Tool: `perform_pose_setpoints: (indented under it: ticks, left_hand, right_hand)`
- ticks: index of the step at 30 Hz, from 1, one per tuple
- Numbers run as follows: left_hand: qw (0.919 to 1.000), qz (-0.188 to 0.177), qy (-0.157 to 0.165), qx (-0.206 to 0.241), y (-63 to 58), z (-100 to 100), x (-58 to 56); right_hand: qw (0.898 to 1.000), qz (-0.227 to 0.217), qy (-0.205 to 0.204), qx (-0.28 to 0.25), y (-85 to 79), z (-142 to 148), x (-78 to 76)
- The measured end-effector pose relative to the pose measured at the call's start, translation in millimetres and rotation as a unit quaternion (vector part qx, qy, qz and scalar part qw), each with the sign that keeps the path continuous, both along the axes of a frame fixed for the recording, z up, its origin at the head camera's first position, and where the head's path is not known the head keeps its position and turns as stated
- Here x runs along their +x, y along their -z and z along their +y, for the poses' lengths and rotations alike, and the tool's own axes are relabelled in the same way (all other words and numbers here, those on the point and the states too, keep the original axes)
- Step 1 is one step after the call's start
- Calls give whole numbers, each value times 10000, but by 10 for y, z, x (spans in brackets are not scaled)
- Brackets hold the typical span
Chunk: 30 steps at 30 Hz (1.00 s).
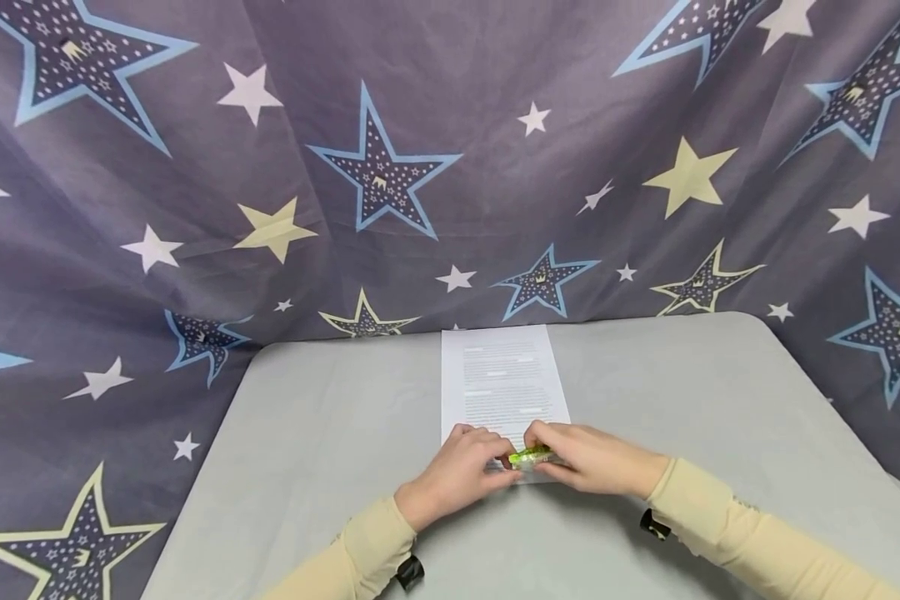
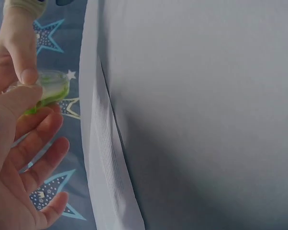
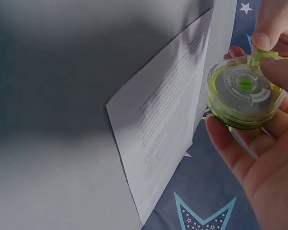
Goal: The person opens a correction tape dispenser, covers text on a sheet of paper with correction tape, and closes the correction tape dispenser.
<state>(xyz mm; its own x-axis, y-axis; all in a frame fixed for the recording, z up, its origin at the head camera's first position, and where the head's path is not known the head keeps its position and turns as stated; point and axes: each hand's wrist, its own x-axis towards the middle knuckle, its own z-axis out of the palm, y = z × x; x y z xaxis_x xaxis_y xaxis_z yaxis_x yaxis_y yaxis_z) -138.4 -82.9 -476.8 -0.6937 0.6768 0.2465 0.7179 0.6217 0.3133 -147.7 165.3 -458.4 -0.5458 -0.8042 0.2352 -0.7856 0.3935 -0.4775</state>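
Note:
A round correction tape dispenser (image 1: 528, 457), clear with green parts, is held between both hands over the near end of a printed sheet (image 1: 506, 375). My right hand (image 1: 592, 458) grips its round body, thumb on top and fingers beneath. At its green end, my left hand (image 1: 465, 467) pinches with thumb and forefinger, the other fingers loosely bent, as the left wrist view shows. The tape reel (image 3: 244, 93) is visible through the casing in the right wrist view. The dispenser's tip is mostly hidden by the left fingers.
The sheet lies on a grey table (image 1: 330, 433), its far end near the back edge. Several white strips cover parts of its printed lines. A dark star-patterned cloth (image 1: 420, 67) hangs behind and beside the table.

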Motion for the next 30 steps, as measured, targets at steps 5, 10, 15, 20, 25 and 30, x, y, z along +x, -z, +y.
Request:
perform_pose_setpoints:
  ticks: [5, 10, 15, 20, 25, 30]
  left_hand:
    - [9998, 67, 4, 185, 42, -22, 3]
    - [9995, 137, -45, 272, 76, -42, 0]
    - [9989, 190, -69, 412, 76, -52, -11]
    - [9987, 222, -60, 456, 71, -47, -12]
    - [9986, 297, -74, 426, 75, -49, -10]
    - [9978, 396, -118, 524, 87, -50, -12]
  right_hand:
    - [9998, 179, -18, -78, 74, -21, 4]
    - [9992, 377, -2, -126, 115, -1, 12]
    - [9988, 450, 5, -182, 115, 38, -1]
    - [9992, 364, -3, -160, 131, 66, -6]
    - [9995, 265, 0, -154, 142, 92, -8]
    - [9994, 321, 25, -106, 162, 109, -13]
